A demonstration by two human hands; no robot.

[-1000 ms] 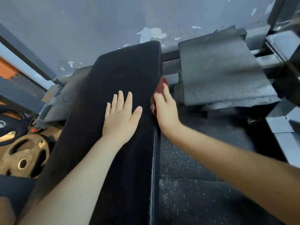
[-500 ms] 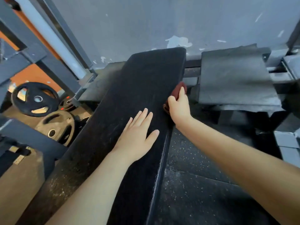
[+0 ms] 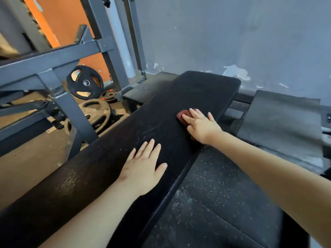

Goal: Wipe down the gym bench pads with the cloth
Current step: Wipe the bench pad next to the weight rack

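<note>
— Cloth (image 3: 182, 116), the small dark-red folded one: where is it?

— Under the right hand (image 3: 202, 126), whose fingers lie straight and flat over it. They press it onto the top of the long black padded bench pad (image 3: 197, 90), near its right edge and toward the far end. Only the far corner shows past the fingertips.

— And the other hand?

— The left hand (image 3: 143, 169) rests palm-down on the same pad, nearer the person, fingers loosely spread and holding nothing. I take it for a brace.

— How would you do this stroke well?

— Pale dusty smears show on the pad between the two hands and down toward the near end, so I judge much of the top unwiped. I would lay the palm flat so the whole cloth bears on the pad. Then I would run long overlapping passes lengthwise, carrying each one over the rounded edge. The left hand should shift aside before the cloth reaches it, or the patch beneath it gets missed.

— Anything around to mind?

— Right of the bench, across a gap, a grey flat slab (image 3: 279, 122) lies by the chipped grey wall (image 3: 232, 33). I cannot tell whether it is a pad or a mat; if a pad, it wants the same wipe. Below is speckled black rubber floor (image 3: 223, 194). To the left, black and brown weight plates (image 3: 85, 83) lean by a grey steel rack (image 3: 53, 56), well apart from the wiping.
</note>
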